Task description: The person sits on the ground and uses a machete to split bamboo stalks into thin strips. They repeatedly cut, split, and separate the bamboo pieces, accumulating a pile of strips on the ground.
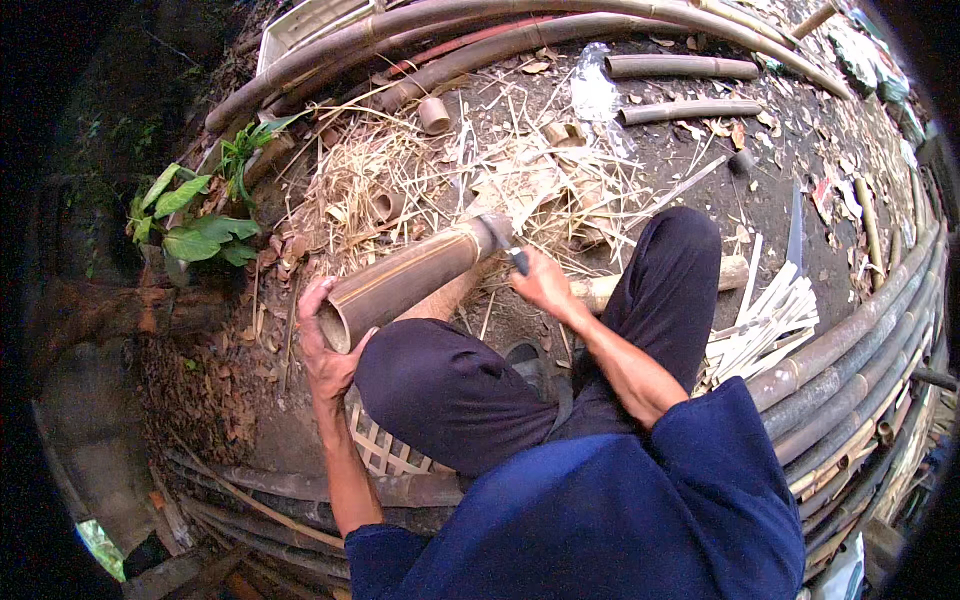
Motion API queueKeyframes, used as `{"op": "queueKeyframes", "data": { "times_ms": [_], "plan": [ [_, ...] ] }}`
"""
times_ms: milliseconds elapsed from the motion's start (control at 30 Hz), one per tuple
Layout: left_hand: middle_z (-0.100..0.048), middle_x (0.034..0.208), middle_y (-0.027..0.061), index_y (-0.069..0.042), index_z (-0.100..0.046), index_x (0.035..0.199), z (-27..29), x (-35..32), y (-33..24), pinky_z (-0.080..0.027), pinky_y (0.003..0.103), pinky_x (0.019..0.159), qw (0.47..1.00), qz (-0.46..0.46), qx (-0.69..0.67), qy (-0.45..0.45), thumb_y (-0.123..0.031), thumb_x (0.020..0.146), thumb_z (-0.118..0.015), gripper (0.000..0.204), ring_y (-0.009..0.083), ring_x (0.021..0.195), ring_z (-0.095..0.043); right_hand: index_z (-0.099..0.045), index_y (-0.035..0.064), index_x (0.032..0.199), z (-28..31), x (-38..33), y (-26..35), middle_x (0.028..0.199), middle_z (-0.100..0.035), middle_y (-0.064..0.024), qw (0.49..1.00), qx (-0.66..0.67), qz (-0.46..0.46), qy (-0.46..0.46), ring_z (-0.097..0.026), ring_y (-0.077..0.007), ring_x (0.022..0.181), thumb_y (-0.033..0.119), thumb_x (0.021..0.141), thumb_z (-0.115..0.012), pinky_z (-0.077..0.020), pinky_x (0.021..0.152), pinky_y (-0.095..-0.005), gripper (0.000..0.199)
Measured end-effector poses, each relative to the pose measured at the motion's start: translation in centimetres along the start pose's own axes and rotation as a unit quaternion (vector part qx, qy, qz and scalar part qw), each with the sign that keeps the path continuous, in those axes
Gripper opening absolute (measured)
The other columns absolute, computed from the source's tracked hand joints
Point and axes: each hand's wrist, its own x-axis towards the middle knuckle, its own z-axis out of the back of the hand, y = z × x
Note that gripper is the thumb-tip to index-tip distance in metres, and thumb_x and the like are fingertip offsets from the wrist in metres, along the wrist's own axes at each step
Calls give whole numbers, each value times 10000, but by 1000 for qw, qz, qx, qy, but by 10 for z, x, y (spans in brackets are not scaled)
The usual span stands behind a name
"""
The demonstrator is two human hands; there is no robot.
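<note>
A thick brown bamboo section [410,272] slants in front of my knees, its hollow end toward me. My left hand [328,345] grips that near end, with the thumb on one side of the opening and the fingers on the other. In my right hand [546,288] is a dark-handled knife [497,230]. Its grey blade lies against the far end of the bamboo, past a pale ring at the joint. Motion blurs the blade, so its exact shape is hard to make out. Under the section shows a lighter wooden piece [452,296].
Pale bamboo shavings [370,165] litter the ground ahead. Long bamboo poles [850,345] lie stacked at right, with split strips [765,325] and a saw blade [795,230] beside them. Two short poles [685,67] lie farther off. A leafy plant [195,220] stands at left.
</note>
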Motion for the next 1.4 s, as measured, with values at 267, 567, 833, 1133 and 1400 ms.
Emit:
{"op": "queueKeyframes", "data": {
  "times_ms": [267,567,833,1133,1400],
  "plan": [
    [-410,1395,166,-93,-150,1492,-4,32,7,-366,431,1090,997,-45,41,-50,-251,511,-934,1266,315,1297,-413,-575,18,1060,3,-11,-1,889,-636,-273,999,-15,-36,15,-632,-398,849,266,792,-607,-484,738,-462,366],
    [-563,1228,118,-39,-402,1362,-111,47,50,-440,388,965,873,181,-351,-287,-321,613,-886,935,234,1102,-548,-551,1,874,15,-18,22,668,-574,-143,997,22,-68,14,-582,-260,633,291,775,-589,-460,622,-399,309],
    [-620,1140,113,-22,-486,1251,-91,90,29,-512,342,880,933,100,-305,-165,-248,651,-870,748,212,1002,-619,-573,29,927,80,-10,71,637,-526,-29,991,100,-84,20,-494,-121,591,229,803,-604,-415,554,-303,237],
    [-556,1175,98,-45,-447,1289,-111,92,28,-481,362,914,953,84,-254,-143,-280,624,-877,827,219,1063,-567,-581,30,1031,119,-31,146,612,-545,-1,989,139,-49,30,-498,-88,509,215,863,-643,-409,481,-269,258],
    [-575,1206,93,-52,-417,1318,-110,85,26,-495,349,918,940,103,-311,-91,-244,615,-885,866,205,1080,-579,-573,30,1073,119,-32,157,718,-576,-36,989,143,32,-3,-526,-105,630,227,871,-659,-441,582,-275,294]
  ]
}}
